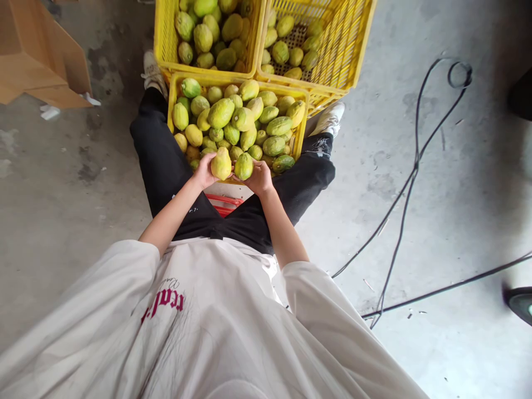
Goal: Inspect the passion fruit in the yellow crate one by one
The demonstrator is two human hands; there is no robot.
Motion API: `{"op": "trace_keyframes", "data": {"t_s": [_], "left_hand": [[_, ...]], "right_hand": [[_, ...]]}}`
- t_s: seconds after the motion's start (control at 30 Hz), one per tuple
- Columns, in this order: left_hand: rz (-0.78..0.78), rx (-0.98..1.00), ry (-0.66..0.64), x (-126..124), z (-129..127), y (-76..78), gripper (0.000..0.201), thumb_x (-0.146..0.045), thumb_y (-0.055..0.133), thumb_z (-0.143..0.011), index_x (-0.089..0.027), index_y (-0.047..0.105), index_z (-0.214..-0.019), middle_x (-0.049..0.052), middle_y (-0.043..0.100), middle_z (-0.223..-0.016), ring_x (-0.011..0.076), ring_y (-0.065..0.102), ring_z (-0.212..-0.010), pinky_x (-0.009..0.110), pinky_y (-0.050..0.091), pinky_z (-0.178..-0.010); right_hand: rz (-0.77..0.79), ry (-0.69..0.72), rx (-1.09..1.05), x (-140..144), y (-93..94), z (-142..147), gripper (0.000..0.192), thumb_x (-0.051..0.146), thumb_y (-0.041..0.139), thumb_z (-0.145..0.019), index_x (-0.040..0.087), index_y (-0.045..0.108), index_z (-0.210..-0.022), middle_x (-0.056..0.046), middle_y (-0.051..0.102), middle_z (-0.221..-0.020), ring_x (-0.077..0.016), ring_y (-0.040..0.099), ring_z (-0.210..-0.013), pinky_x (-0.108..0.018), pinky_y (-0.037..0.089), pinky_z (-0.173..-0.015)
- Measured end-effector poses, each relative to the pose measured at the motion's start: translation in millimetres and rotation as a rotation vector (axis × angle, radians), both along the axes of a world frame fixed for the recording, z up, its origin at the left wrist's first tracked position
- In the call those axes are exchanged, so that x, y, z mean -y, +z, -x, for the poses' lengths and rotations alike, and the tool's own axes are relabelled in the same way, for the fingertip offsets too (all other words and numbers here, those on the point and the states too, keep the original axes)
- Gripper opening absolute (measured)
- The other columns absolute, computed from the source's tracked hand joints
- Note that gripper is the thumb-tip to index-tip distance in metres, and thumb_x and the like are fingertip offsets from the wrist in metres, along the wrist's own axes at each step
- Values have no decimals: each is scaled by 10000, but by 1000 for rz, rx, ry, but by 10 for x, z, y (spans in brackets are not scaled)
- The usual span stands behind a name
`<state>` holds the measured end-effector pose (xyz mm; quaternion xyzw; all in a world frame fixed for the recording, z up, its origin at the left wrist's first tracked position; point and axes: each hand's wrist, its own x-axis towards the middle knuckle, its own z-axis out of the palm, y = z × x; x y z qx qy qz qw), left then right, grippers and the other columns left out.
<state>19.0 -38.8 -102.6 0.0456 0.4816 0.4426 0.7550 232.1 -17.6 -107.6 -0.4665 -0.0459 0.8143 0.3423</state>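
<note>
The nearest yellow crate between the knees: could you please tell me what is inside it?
The nearest yellow crate is heaped with yellow-green fruit. The pile covers its floor and lower layers.

Yellowish fruit [221,164] beside greener fruit [244,166], touching, at crate's near edge

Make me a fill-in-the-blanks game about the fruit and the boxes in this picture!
1. The left hand holds a yellowish fruit, and the right hand holds a ____ one.
2. All the crates are coloured ____.
3. The number of crates in view is ____.
4. The black cables lie on the ____.

Missing words: green; yellow; three; floor
</note>
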Motion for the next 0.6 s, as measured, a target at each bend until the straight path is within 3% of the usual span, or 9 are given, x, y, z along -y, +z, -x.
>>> {"op": "trace_keyframes", "data": {"t_s": [0.13, 0.27, 0.37, 0.6], "left_hand": [[28, -16, 5, 25, -4, -38, 234, -393, 804, -1094, -261, 790, -1287, 96, 947, -1208, 380, 942, -1393, 476, 820, -1111], [27, -42, 49, 60, -42, -51, 187, -306, 837, -1116, -259, 765, -1282, 61, 941, -1294, 289, 927, -1377, 406, 793, -1180], [39, -54, 54, 68, -56, -50, 203, -297, 848, -1132, -255, 783, -1319, 69, 939, -1340, 308, 924, -1380, 443, 790, -1204], [122, -60, 58, 37, -34, -94, 255, -367, 843, -1197, -247, 841, -1423, 100, 944, -1241, 330, 977, -1170, 449, 811, -1073]], "right_hand": [[64, -43, 16, -26, 45, 13, 262, 311, 538, -1140, 317, 733, -1314, -62, 937, -1148, -324, 908, -1358, -588, 801, -1186], [57, 3, 57, -36, 109, 18, 186, 326, 694, -1096, 319, 730, -1279, -66, 932, -1112, -345, 921, -1304, -548, 840, -1119], [37, 25, 85, -24, 143, 40, 175, 269, 702, -1075, 322, 734, -1238, -45, 926, -1060, -335, 939, -1224, -496, 865, -1041], [42, 51, 95, 0, 142, 71, 166, 297, 600, -1299, 276, 757, -1252, -28, 872, -969, -256, 905, -1066, -321, 777, -848]]}}
